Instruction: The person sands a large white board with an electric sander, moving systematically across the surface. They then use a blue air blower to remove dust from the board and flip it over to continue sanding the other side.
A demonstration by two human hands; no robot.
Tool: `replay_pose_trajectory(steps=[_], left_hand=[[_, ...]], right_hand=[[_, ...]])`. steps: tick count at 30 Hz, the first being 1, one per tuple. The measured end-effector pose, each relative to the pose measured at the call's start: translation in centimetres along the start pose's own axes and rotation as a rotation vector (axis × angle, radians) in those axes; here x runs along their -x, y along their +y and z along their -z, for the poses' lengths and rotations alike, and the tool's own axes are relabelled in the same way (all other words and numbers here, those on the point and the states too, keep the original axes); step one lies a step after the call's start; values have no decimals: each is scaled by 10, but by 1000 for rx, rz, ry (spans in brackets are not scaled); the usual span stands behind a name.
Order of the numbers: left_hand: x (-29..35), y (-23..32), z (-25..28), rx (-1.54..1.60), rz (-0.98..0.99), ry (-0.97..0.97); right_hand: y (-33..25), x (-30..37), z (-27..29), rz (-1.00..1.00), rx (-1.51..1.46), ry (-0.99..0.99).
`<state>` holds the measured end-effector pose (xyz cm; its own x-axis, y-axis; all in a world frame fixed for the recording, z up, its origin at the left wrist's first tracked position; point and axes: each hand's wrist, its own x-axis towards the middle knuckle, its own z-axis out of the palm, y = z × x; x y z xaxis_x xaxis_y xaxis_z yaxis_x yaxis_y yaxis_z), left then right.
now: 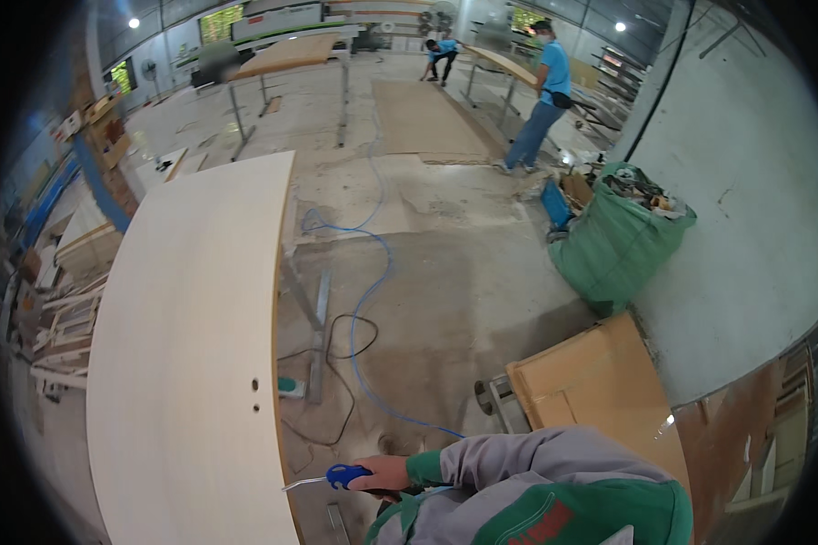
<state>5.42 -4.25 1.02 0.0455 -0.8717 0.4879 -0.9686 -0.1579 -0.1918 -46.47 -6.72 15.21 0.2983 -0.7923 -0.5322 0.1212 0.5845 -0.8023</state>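
My right hand (386,473) is closed around the handle of a blue air blow gun (346,475). Its thin metal nozzle points left, close to the near right edge of a large pale door panel (186,345). Two small dark holes show in the panel near that edge. A blue air hose (373,286) snakes over the floor and passes out of sight behind my grey sleeve. My left hand does not show.
A tan panel (600,381) leans at right near a stuffed green sack (623,236). A black cable (350,400) and metal stand leg (320,336) are beside the door. Farther off, a person in blue (545,91) stands at a raised panel; another person (442,59) bends down.
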Motion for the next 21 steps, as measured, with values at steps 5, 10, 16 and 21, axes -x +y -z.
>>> replay_pose_trajectory(steps=[5,10,16,21], left_hand=[[-139,133,-72,96,107,-13],[-300,377,-58,149,-141,-479],[-348,629,-8,511,-828,-434],[-343,756,30,1234,-474,-1032]], right_hand=[[-11,21,93,-26,-36,163],[-20,32,160,29,225,203],[-72,35,247,100,-7,360],[-98,56,377,236,-323,576]])
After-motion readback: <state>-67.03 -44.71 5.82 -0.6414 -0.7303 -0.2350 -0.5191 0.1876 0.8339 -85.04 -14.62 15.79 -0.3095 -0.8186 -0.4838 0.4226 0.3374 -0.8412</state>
